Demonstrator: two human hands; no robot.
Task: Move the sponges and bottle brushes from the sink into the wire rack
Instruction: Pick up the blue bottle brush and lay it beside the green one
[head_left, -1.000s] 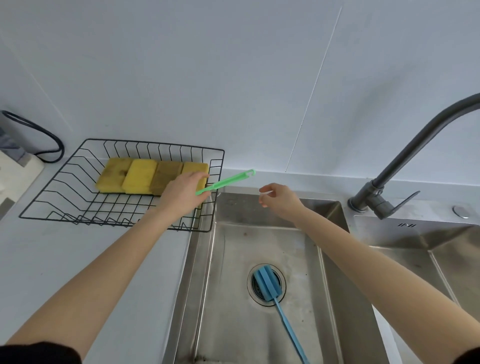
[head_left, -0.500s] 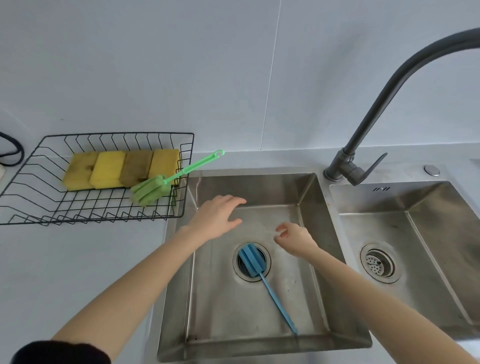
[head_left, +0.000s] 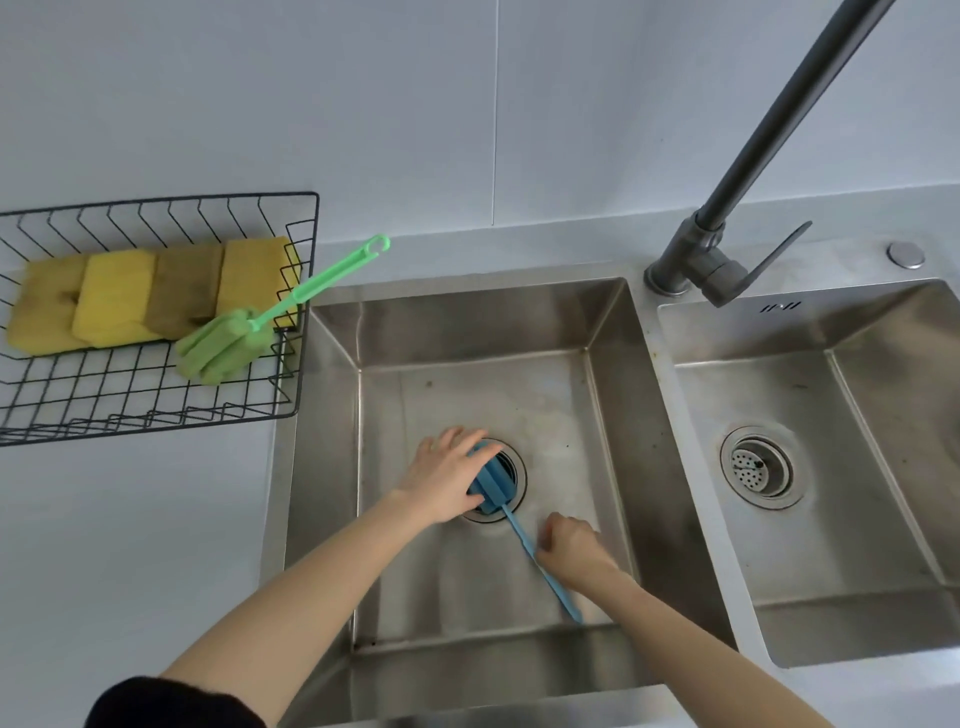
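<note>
Pale grey tiled wall (head_left: 363, 104) rose behind a light countertop (head_left: 130, 545); dark faucet (head_left: 727, 244) stood at the back edge. Even, soft light.

In the left sink basin (head_left: 613, 332), the left hand (head_left: 447, 480) wraps the blue brush (head_left: 524, 535) at its foam head over the drain, and the right hand (head_left: 571, 548) pinches its handle. On the tabletop (head_left: 130, 545), the wire rack (head_left: 156, 410) holds four sponges (head_left: 150, 296) and the green brush (head_left: 234, 340), whose handle pokes over the rim.

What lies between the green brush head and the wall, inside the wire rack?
In the head view, four sponges lie in a row there, between the green brush and the wire rack's back edge.
</note>
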